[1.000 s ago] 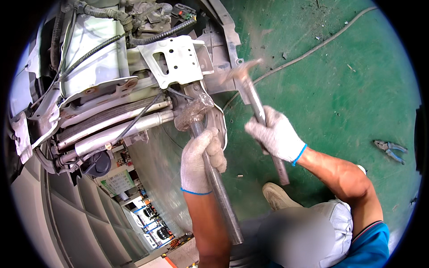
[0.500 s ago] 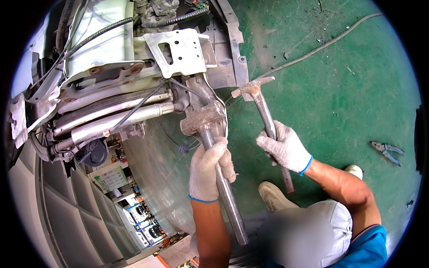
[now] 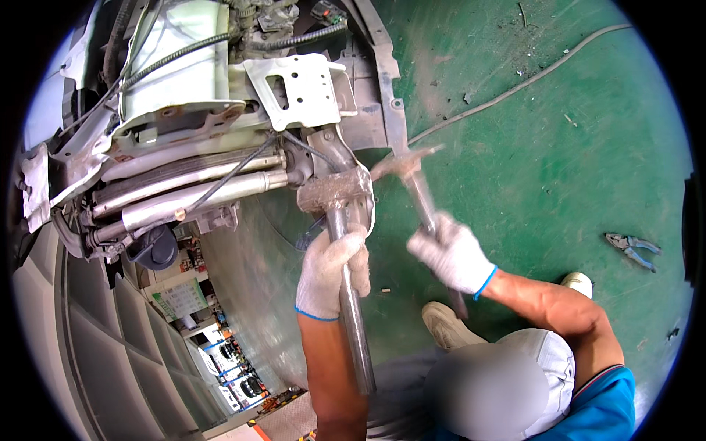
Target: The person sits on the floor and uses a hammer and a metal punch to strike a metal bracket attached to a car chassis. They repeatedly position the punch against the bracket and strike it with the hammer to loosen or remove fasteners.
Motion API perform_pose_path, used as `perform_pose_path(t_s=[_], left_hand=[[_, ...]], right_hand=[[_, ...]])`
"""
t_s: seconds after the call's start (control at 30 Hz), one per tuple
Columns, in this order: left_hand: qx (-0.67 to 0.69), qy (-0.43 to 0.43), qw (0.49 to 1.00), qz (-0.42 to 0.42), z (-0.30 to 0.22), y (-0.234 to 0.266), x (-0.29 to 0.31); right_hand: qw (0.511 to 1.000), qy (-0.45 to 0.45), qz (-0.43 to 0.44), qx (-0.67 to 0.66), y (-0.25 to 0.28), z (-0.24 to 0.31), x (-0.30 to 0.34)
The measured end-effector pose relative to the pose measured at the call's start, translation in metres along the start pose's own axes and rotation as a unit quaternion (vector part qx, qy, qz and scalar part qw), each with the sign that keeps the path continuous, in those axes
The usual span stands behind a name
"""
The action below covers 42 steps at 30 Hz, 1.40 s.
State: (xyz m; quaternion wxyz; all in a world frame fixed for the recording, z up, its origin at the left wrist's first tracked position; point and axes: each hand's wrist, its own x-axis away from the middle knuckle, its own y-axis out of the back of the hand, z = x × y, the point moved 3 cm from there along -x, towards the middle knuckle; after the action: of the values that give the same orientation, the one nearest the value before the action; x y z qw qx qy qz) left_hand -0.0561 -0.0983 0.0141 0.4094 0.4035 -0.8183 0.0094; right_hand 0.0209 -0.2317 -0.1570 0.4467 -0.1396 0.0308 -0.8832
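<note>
My left hand [image 3: 327,270], in a white knit glove, is wrapped round the steel handle of a sledgehammer [image 3: 332,191]. Its blocky, worn head lies against the bent metal end of the car's front frame [image 3: 331,151], covering part of it. To the right, my gloved right hand [image 3: 457,257] grips a smaller hammer [image 3: 421,197] by its metal handle. That hammer is slightly blurred, its narrow left end close to the right side of the sledgehammer head and the metal edge there. Whether they touch I cannot tell.
The stripped car front has a white perforated bracket [image 3: 300,92], silver pipes [image 3: 206,197] and a black corrugated hose [image 3: 298,34]. Blue-handled pliers [image 3: 634,248] and a grey cable [image 3: 522,82] lie on the green floor [image 3: 544,169]. A grey shelf unit [image 3: 118,353] stands at left.
The smaller hammer has swung left and down toward the sledgehammer head, my right hand going with it. My left hand has shifted slightly left, and the sledgehammer handle is now steeper.
</note>
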Motion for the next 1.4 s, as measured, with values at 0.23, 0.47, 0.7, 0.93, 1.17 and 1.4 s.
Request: perform_pose_path(t_s=[0.23, 0.47, 0.7, 0.93, 1.17, 1.4], left_hand=[[0.043, 0.014, 0.999, -0.006, 0.010, -0.001, 0.001], [0.064, 0.011, 0.998, -0.011, 0.010, -0.007, 0.004], [0.208, -0.051, 0.975, -0.050, 0.032, -0.006, 0.007], [0.293, -0.271, 0.906, -0.145, 0.045, -0.015, 0.024], [0.342, -0.228, 0.898, -0.158, 0.117, -0.052, 0.026], [0.349, -0.069, 0.934, -0.032, 0.174, -0.104, -0.045]], right_hand=[[0.962, -0.145, -0.077, -0.217, 0.009, 0.012, -0.007], [0.973, -0.162, 0.060, -0.153, 0.007, 0.005, -0.002], [0.967, -0.169, -0.031, -0.187, 0.042, -0.009, -0.004], [0.975, -0.175, -0.034, -0.135, 0.058, -0.023, 0.004], [0.985, -0.165, -0.037, -0.041, 0.076, -0.008, 0.000], [0.989, -0.127, -0.039, 0.059, 0.095, 0.031, 0.000]])
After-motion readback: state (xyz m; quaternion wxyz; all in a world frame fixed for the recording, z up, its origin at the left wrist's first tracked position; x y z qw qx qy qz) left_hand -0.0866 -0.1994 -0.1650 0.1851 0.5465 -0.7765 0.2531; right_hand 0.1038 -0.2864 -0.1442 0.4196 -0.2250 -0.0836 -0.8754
